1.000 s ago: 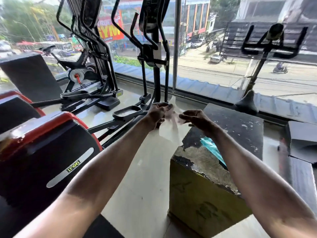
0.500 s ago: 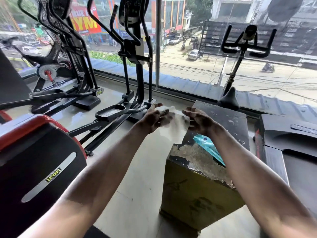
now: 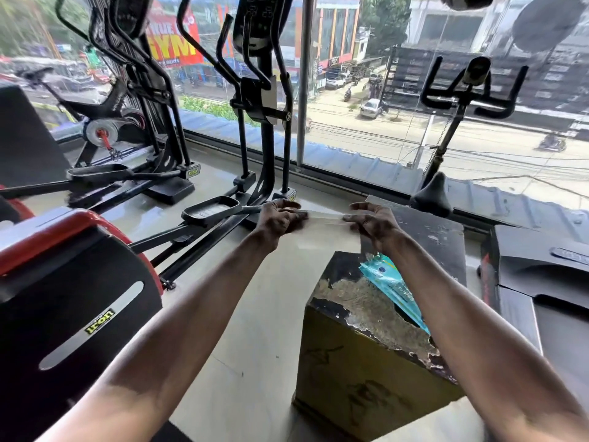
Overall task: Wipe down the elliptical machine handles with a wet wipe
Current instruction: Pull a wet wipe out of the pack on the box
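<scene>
A thin white wet wipe (image 3: 325, 226) is stretched flat between my two hands at arm's length. My left hand (image 3: 278, 220) pinches its left edge and my right hand (image 3: 371, 222) pinches its right edge. Behind the hands stands a black elliptical machine (image 3: 264, 100), its curved handles (image 3: 204, 39) rising past the console at the top of the view. Its foot pedal (image 3: 210, 210) lies just left of my left hand. A blue wet wipe pack (image 3: 392, 287) lies on the worn box top under my right forearm.
A worn yellow and black box (image 3: 360, 355) stands on the floor at centre right. A second elliptical (image 3: 137, 78) and a spin bike (image 3: 102, 122) stand at the left, an exercise bike (image 3: 459, 100) at the right window. A red and black machine housing (image 3: 63, 282) fills the near left.
The wipe was bunched between my hands a second ago. My hands have pulled apart and spread it out flat. The view has shifted left and slightly down.
</scene>
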{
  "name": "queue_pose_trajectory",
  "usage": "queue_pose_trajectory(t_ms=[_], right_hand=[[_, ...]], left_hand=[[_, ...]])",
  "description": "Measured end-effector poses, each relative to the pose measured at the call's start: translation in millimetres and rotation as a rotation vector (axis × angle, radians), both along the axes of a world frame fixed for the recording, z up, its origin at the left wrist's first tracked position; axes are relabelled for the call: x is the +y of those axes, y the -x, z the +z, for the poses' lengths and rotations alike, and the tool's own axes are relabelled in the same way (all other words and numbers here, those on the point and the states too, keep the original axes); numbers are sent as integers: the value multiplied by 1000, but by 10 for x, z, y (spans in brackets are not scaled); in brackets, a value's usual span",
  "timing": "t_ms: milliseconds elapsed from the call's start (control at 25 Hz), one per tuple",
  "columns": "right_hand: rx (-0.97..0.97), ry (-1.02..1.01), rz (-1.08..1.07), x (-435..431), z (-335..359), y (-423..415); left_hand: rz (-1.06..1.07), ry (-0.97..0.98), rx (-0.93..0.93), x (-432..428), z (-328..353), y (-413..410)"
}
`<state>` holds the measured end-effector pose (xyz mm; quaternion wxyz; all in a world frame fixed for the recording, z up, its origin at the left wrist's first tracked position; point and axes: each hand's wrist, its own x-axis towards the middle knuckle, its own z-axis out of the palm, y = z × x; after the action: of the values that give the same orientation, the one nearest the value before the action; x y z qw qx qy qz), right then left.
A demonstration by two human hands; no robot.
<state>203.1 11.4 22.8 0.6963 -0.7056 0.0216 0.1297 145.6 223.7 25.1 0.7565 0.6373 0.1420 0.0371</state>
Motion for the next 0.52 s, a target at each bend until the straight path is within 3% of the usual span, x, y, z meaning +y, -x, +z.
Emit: queue_pose_trajectory(t_ms=[160,320,520], right_hand=[[-33,-20,24,18,53,-82],[-87,-110,167,-32,107,-114],[-379,316,153,-52,127,-184]], left_hand=[[-72,-193,34,58,37,-42],[-114,58,23,86,132,-71],[15,-428,-35,38,154,-108]])
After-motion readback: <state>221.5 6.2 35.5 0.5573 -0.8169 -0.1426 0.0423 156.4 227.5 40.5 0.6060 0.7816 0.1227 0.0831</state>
